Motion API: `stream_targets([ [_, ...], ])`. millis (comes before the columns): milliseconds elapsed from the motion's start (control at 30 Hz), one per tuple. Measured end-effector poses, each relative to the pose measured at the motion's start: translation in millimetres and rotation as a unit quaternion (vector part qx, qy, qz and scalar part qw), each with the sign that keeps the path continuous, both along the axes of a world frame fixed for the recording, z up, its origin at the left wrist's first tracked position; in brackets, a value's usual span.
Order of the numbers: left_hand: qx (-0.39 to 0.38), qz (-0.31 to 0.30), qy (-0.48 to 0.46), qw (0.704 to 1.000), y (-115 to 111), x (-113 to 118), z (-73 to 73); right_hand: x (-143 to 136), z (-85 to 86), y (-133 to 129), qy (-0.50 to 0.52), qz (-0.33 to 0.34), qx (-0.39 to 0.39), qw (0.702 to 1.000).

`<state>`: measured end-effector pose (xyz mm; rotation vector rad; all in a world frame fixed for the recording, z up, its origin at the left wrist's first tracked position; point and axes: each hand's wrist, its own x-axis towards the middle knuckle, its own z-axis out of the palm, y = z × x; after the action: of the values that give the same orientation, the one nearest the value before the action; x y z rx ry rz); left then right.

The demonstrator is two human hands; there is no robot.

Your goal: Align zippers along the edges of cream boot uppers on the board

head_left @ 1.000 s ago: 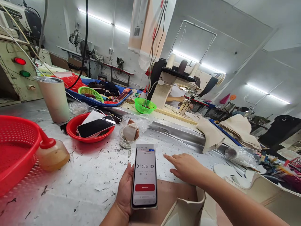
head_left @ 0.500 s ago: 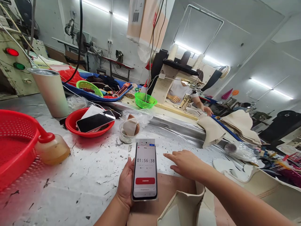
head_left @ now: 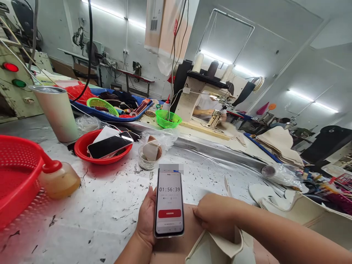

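Observation:
My left hand (head_left: 147, 216) is wrapped around a smartphone (head_left: 169, 201), held upright with its screen toward me. The screen shows a timer and a red button. My right hand (head_left: 214, 214), slightly blurred, is curled in at the cream leather piece (head_left: 214, 247) to the right of the phone; its fingertips are partly hidden. A thin cream flap (head_left: 227, 186) stands up behind that hand. Beneath both lies a brown sheet (head_left: 170, 251).
Red basket (head_left: 22, 179), glue bottle (head_left: 62, 179), tumbler (head_left: 56, 113) and red bowl (head_left: 103, 159) holding another phone stand left. Ahead, a co-worker sits behind a sewing machine (head_left: 184, 106). Leather pieces (head_left: 280, 143) and a plastic-wrapped roll (head_left: 275, 171) lie right.
My right hand has come down and back from beside the phone, its fingers curling in at the cream leather. The co-worker's cream piece has left the machine table's edge. The timer advanced one second.

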<state>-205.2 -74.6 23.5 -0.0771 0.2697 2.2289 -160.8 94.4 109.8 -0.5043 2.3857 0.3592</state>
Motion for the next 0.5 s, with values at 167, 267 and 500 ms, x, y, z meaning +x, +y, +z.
stream_targets([
  [167, -0.019, 0.004, 0.006, 1.000, 0, 0, -0.4, 2, 1.4, -4, -0.025, -0.008, 0.021, 0.999],
  [267, -0.043, 0.019, 0.005, 0.999, 0, -1, 1.0, 4, -1.5, 0, -0.035, -0.018, 0.014, 0.999],
  [500, -0.060, 0.020, -0.009, 0.998, 1, -1, 1.8, 1, -8.9, 10, -0.113, -0.043, 0.024, 0.992],
])
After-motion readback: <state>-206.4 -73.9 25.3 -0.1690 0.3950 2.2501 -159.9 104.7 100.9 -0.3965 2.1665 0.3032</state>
